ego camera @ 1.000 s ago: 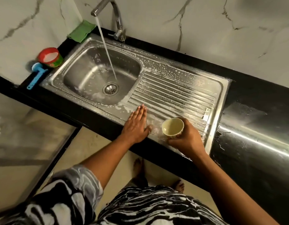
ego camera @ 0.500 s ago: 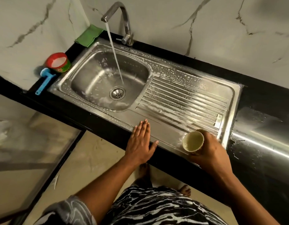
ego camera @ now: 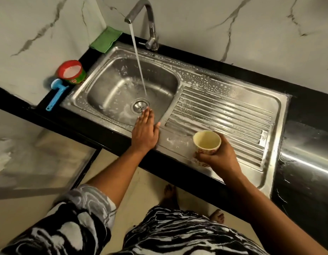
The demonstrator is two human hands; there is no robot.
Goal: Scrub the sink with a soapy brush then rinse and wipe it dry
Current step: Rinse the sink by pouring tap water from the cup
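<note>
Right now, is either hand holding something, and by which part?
The right hand grips the cream cup round its lower side wall. The left hand, flat, holds nothing.

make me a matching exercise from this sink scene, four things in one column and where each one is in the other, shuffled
Things:
1. green cloth
2. blue brush
3. cup
4. left hand

Places:
a. gripped by the right hand over the draining board
b. in the counter's back corner, near the tap
c. on the counter beside the red tub
d. fingers straight, reaching toward the drain

Pairs: 1-b, 2-c, 3-a, 4-d
</note>
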